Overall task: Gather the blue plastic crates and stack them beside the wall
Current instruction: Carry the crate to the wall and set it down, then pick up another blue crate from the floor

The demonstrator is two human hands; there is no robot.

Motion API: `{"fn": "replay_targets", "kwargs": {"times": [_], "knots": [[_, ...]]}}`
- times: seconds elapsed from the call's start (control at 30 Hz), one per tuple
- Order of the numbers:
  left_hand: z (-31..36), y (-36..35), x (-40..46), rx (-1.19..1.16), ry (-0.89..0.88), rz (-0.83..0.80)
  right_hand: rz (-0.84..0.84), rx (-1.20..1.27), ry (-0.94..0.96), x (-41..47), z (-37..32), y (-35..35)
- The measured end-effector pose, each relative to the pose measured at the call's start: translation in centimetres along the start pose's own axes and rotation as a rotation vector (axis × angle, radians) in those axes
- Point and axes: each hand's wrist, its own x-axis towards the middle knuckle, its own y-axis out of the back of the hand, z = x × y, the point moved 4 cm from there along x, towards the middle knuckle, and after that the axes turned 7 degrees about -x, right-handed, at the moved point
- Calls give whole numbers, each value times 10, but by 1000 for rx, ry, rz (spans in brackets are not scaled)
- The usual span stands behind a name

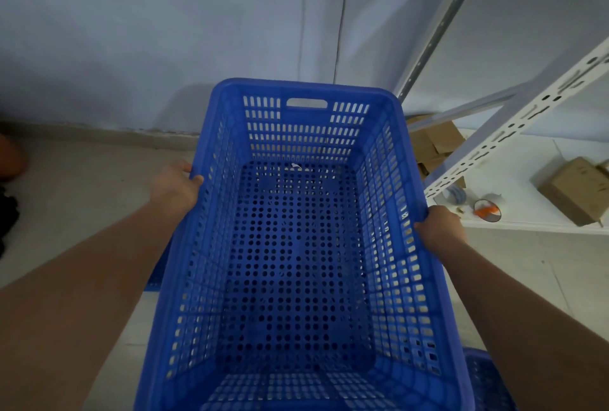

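A large blue perforated plastic crate (296, 246) fills the middle of the view, open side up, its far end with a handle slot close to the pale wall (164, 31). My left hand (174, 188) grips the crate's left rim and my right hand (440, 229) grips its right rim. Part of another blue crate (484, 381) shows at the bottom right, and a blue edge (158, 279) peeks out below the held crate on the left. Whether the held crate rests on anything is hidden.
A white metal shelf rack (527, 120) stands at the right, with cardboard boxes (573, 190), tape rolls (487, 209) and small items on its low shelf. More cardboard (435, 143) lies behind it. A dark object (6, 219) sits at the left edge on the light floor.
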Motion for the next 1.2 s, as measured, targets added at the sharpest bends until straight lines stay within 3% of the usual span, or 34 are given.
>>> {"fn": "replay_targets", "kwargs": {"times": [0.13, 0.33, 0.5, 0.63, 0.93, 1.2], "knots": [[22, 11, -9, 229, -169, -46, -74, -37, 49, -15, -2, 5], [91, 11, -62, 332, -421, -125, -45, -123, 95, -60, -5, 28], [170, 13, -124, 359, -536, -216, 7, -30, 186, -87, -8, 96], [241, 16, -187, 382, -655, -237, 72, 20, 134, -113, 18, 161], [365, -22, -352, 403, -978, -392, 248, 107, -56, -182, 166, 278], [389, -117, -520, 521, -1203, -479, 284, 158, -318, -233, 363, 269]]}}
